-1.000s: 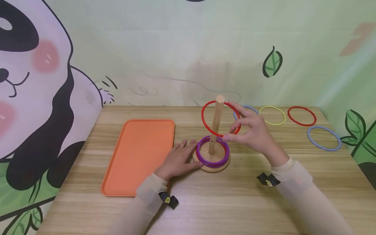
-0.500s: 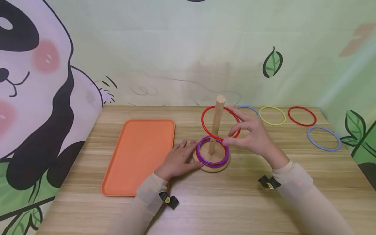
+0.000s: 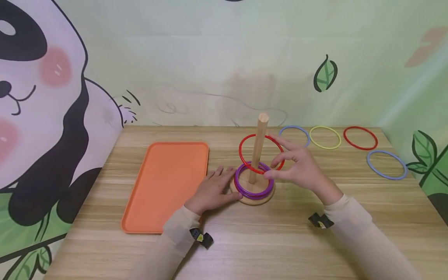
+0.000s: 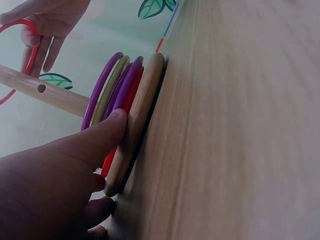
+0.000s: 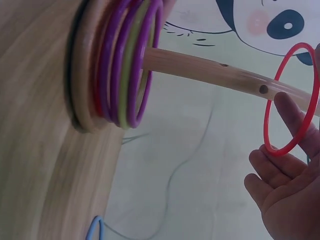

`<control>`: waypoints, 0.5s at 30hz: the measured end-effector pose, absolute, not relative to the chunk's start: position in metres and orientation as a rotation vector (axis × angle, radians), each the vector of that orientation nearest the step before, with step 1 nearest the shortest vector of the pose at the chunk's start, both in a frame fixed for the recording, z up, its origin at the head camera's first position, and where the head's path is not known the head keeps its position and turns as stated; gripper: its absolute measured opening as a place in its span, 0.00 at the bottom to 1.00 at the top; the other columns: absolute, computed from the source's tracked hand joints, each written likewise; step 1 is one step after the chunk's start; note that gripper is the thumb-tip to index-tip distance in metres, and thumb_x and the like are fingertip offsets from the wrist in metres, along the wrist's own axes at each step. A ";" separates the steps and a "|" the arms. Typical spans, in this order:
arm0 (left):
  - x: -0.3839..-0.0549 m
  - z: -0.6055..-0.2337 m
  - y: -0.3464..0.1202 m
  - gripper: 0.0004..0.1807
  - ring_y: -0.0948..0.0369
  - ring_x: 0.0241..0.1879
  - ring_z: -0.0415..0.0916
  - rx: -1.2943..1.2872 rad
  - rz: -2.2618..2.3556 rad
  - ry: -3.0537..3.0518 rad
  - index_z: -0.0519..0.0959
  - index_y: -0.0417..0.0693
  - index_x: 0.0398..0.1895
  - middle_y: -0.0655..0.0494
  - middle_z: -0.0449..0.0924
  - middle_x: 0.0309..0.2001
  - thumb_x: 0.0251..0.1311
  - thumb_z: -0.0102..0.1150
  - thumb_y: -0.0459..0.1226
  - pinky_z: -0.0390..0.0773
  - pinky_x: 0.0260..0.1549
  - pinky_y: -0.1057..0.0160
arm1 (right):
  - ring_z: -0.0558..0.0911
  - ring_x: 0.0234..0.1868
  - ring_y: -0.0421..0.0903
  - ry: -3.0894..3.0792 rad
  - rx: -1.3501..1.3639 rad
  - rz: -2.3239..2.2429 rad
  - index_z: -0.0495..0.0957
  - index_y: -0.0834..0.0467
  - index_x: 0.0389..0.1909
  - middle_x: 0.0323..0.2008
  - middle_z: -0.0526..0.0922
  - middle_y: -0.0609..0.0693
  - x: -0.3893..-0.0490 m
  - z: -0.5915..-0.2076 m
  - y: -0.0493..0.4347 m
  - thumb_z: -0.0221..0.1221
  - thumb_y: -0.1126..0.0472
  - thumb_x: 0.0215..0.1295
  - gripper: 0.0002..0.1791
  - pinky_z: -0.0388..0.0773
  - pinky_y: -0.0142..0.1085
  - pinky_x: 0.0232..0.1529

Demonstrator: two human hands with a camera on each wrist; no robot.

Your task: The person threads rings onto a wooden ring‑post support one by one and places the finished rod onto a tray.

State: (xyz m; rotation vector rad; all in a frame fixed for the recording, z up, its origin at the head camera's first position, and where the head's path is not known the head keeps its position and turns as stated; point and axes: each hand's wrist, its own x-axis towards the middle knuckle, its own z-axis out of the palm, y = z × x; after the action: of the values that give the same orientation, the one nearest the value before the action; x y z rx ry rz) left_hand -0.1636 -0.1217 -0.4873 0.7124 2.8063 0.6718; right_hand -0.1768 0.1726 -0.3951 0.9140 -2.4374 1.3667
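Note:
A wooden peg (image 3: 259, 142) stands upright on a round wooden base (image 3: 254, 202). Around its foot lies a stack of rings, topped by a purple ring (image 3: 254, 195); in the left wrist view a green ring (image 4: 104, 95), more purple and a red one show below. My right hand (image 3: 302, 168) pinches a red ring (image 3: 240, 151) that encircles the peg, tilted and apart from the stack. My left hand (image 3: 209, 195) rests at the base's left side, fingers spread, its thumb (image 4: 112, 125) touching the edge of the base and rings.
An orange tray (image 3: 164, 186) lies left of the base. At the back right of the table lie two blue rings, one (image 3: 368, 166) nearer the front, a yellow ring (image 3: 312, 143) and another red ring (image 3: 360, 149). A printed wall backs the table.
My right hand has lowered the red ring along the peg, from near its top to about halfway down. My left hand has stayed in place.

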 end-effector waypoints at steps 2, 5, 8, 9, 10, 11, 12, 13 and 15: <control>-0.163 -0.487 -0.122 0.50 0.43 0.83 0.47 0.716 0.675 2.807 0.58 0.52 0.85 0.48 0.58 0.82 0.68 0.60 0.65 0.48 0.80 0.41 | 0.71 0.74 0.65 -2.452 0.916 1.354 0.89 0.49 0.22 0.73 0.75 0.58 -0.177 -0.397 0.173 0.84 0.65 0.43 0.13 0.64 0.65 0.73; -0.163 -0.486 -0.122 0.50 0.43 0.83 0.48 0.724 0.675 2.811 0.58 0.53 0.85 0.48 0.58 0.82 0.68 0.60 0.65 0.49 0.80 0.41 | 0.71 0.74 0.65 -2.457 0.916 1.346 0.89 0.49 0.22 0.73 0.75 0.58 -0.176 -0.401 0.174 0.84 0.65 0.43 0.13 0.64 0.65 0.73; -0.163 -0.486 -0.122 0.50 0.42 0.82 0.48 0.723 0.679 2.813 0.58 0.54 0.85 0.49 0.59 0.82 0.67 0.60 0.65 0.48 0.80 0.41 | 0.71 0.74 0.65 -2.457 0.917 1.353 0.89 0.50 0.23 0.72 0.75 0.59 -0.175 -0.403 0.174 0.84 0.65 0.43 0.12 0.65 0.64 0.73; -0.163 -0.486 -0.122 0.50 0.43 0.83 0.48 0.720 0.680 2.811 0.58 0.54 0.85 0.49 0.59 0.82 0.67 0.60 0.65 0.48 0.80 0.41 | 0.71 0.74 0.65 -2.459 0.917 1.354 0.90 0.51 0.23 0.72 0.75 0.59 -0.175 -0.404 0.174 0.84 0.65 0.43 0.12 0.65 0.63 0.73; -0.163 -0.486 -0.122 0.50 0.43 0.83 0.48 0.718 0.681 2.810 0.57 0.54 0.85 0.49 0.58 0.82 0.67 0.60 0.65 0.48 0.80 0.40 | 0.71 0.74 0.65 -2.460 0.916 1.354 0.90 0.52 0.23 0.72 0.75 0.60 -0.174 -0.404 0.173 0.85 0.65 0.42 0.12 0.65 0.63 0.73; -0.163 -0.486 -0.122 0.50 0.43 0.83 0.47 0.715 0.681 2.808 0.57 0.55 0.85 0.49 0.58 0.82 0.67 0.60 0.65 0.48 0.80 0.41 | 0.71 0.74 0.65 -2.461 0.916 1.354 0.90 0.52 0.23 0.72 0.75 0.60 -0.174 -0.405 0.173 0.85 0.65 0.42 0.12 0.65 0.62 0.73; -0.163 -0.486 -0.122 0.50 0.43 0.83 0.47 0.712 0.680 2.806 0.57 0.55 0.85 0.49 0.58 0.82 0.67 0.60 0.65 0.48 0.80 0.41 | 0.71 0.74 0.66 -2.463 0.917 1.353 0.90 0.53 0.23 0.72 0.75 0.61 -0.174 -0.406 0.173 0.85 0.65 0.42 0.12 0.65 0.62 0.73; -0.163 -0.486 -0.122 0.50 0.43 0.83 0.47 0.711 0.682 2.805 0.57 0.55 0.85 0.49 0.58 0.82 0.67 0.60 0.65 0.48 0.80 0.41 | 0.70 0.74 0.66 -2.466 0.914 1.354 0.90 0.53 0.24 0.72 0.75 0.62 -0.173 -0.406 0.173 0.85 0.65 0.42 0.12 0.65 0.61 0.73; -0.163 -0.486 -0.122 0.50 0.43 0.83 0.47 0.710 0.676 2.805 0.57 0.55 0.86 0.49 0.58 0.82 0.67 0.60 0.66 0.48 0.80 0.41 | 0.70 0.75 0.65 -2.471 0.909 1.364 0.91 0.53 0.24 0.72 0.75 0.62 -0.173 -0.408 0.174 0.85 0.64 0.42 0.11 0.65 0.60 0.73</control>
State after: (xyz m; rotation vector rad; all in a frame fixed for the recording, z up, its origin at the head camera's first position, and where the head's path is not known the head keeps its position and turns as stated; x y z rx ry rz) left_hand -0.1628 -0.1219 -0.4865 0.7100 2.8049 0.6760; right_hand -0.1729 0.1736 -0.4076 0.9094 -2.4709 1.3641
